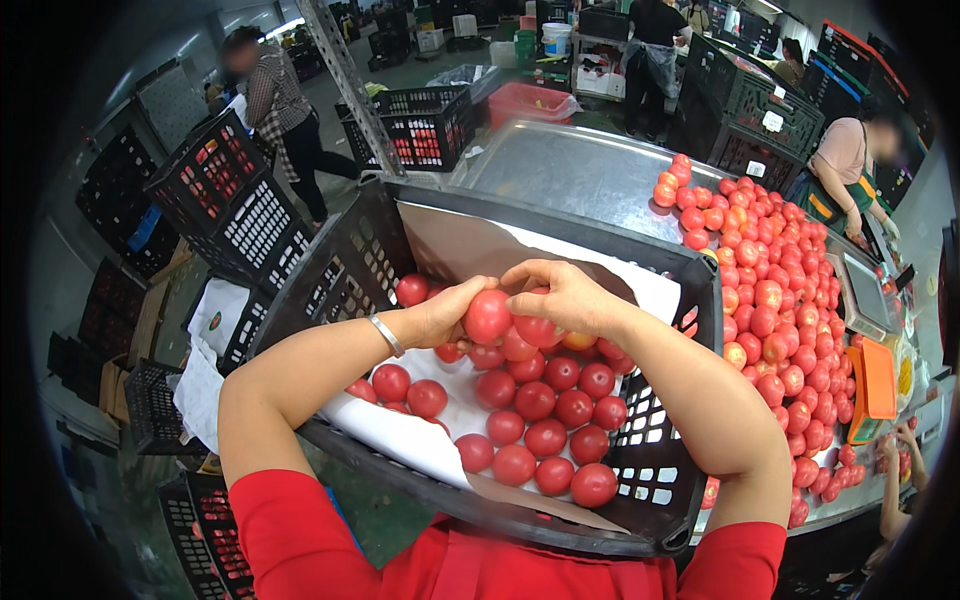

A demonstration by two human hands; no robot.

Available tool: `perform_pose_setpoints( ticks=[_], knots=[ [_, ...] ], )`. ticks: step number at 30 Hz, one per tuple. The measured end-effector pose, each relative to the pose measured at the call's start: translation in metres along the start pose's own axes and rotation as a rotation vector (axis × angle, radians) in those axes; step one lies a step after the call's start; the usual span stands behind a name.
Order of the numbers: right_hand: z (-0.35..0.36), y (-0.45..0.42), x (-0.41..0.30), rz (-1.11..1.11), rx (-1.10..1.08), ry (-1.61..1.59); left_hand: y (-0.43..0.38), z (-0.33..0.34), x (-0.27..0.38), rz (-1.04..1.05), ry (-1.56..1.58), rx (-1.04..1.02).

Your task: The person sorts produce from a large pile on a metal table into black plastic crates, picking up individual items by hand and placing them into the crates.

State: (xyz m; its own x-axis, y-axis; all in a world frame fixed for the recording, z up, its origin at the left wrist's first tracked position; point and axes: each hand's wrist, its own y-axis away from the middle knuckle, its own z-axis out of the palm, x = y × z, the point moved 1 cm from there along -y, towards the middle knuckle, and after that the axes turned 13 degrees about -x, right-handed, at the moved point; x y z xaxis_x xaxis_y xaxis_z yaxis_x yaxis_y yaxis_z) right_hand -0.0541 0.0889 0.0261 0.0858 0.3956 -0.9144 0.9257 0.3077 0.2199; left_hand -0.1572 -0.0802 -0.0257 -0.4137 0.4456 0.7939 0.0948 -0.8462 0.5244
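Note:
My left hand (448, 307) holds a red tomato (487, 318) over a black plastic crate (525, 217). Close beside it, my right hand (574, 296) has its fingers around a second tomato (537, 328). The fingertips of both hands nearly meet above the fruit. White paper (405, 427) lines the crate, and many tomatoes (535, 401) lie on it, mostly in the middle and toward the near right. A smaller group of tomatoes (391, 383) sits at the left. My hands and forearms hide part of the crate's far side.
A large heap of tomatoes (765, 300) covers the right part of a metal table (570, 169). Beyond it are a scale (866, 289) and an orange container (874, 382). Stacked crates (240, 202) stand left. One co-worker (847, 165) bends at right; another person (281, 105) walks at left.

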Motion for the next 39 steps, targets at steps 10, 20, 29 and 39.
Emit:
perform_pose_setpoints(
  ticks=[10,20,29,39],
  knots=[
    [-0.008,-0.005,0.009,0.004,0.044,-0.063,0.005,-0.007,0.008,0.018,0.052,-0.069],
    [-0.012,-0.011,0.014,0.109,0.088,-0.248,0.01,-0.005,0.012,-0.03,0.077,-0.064],
    [-0.013,-0.007,0.008,0.172,0.138,-0.265,0.006,0.004,0.015,0.07,0.035,-0.115],
    [-0.013,-0.009,0.007,0.096,0.048,-0.214,0.013,0.002,0.019,0.097,0.201,-0.168]
  ],
)
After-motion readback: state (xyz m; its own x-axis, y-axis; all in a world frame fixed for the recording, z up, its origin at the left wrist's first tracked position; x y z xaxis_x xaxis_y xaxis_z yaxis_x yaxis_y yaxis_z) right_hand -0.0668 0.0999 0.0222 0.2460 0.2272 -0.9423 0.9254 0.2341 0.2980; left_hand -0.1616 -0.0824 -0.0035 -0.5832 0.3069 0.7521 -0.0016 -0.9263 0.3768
